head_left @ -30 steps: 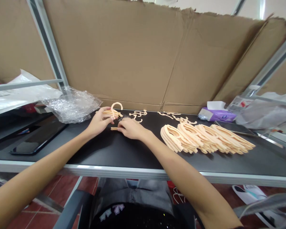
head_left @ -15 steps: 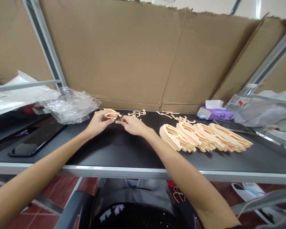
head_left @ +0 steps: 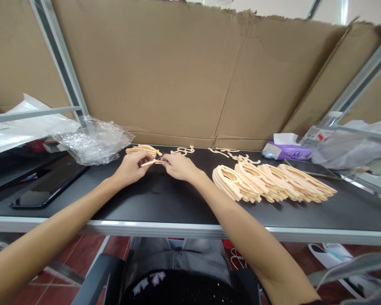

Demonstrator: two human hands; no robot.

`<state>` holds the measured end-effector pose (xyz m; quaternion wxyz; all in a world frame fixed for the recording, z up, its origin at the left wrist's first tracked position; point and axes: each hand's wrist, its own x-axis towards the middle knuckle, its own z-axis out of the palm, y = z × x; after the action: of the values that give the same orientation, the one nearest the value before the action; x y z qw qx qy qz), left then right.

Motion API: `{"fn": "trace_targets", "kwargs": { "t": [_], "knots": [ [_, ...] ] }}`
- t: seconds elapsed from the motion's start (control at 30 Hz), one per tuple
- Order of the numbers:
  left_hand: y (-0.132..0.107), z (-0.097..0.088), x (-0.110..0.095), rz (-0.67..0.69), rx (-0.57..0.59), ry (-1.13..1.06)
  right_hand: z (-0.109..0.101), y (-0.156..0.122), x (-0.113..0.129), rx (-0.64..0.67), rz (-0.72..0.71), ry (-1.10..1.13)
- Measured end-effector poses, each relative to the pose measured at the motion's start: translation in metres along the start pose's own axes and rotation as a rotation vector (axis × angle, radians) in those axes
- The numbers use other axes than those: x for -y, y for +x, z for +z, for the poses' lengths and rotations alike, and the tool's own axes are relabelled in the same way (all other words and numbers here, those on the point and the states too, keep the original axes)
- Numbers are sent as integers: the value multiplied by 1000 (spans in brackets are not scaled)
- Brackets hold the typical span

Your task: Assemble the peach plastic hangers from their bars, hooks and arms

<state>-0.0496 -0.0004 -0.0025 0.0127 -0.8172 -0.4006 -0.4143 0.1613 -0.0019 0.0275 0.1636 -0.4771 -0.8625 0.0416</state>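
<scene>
My left hand (head_left: 132, 166) is closed round a flat peach-coloured looped piece (head_left: 148, 163), seen nearly edge-on and mostly hidden by the fingers. Close by on the right, my right hand (head_left: 179, 166) is closed, thumb and fingers pinched together. A small dark object (head_left: 158, 156) shows between the two hands, at the right fingertips; its kind cannot be made out. Just behind my left hand lies a stack of similar peach pieces (head_left: 142, 149). Thin curved peach strips (head_left: 186, 150) lie behind my right hand.
Several overlapping stacks of peach looped pieces (head_left: 269, 182) lie on the black tabletop (head_left: 178, 203) at right, with more curved strips (head_left: 241, 157) behind. A purple tissue pack (head_left: 287, 151) stands back right. Crumpled clear plastic (head_left: 97, 140) and a dark phone-like slab (head_left: 51, 182) are left.
My left hand has turned over, tilting the looped piece from its open face to nearly edge-on. The stack behind it shows more now. My right hand has barely moved.
</scene>
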Motion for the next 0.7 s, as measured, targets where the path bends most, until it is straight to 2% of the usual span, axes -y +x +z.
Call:
{"fn": "trace_targets", "kwargs": {
  "t": [0.13,0.33,0.57,0.7],
  "knots": [
    [0,1,5,111,-6,80,2,1,0,-9,0,-28],
    [-1,3,9,187,-32,93,2,1,-1,-16,-4,-62],
    [-4,8,9,141,18,-31,3,-1,2,14,-13,-83],
    [-4,8,11,112,5,12,4,0,2,16,-9,-88]
  ]
}}
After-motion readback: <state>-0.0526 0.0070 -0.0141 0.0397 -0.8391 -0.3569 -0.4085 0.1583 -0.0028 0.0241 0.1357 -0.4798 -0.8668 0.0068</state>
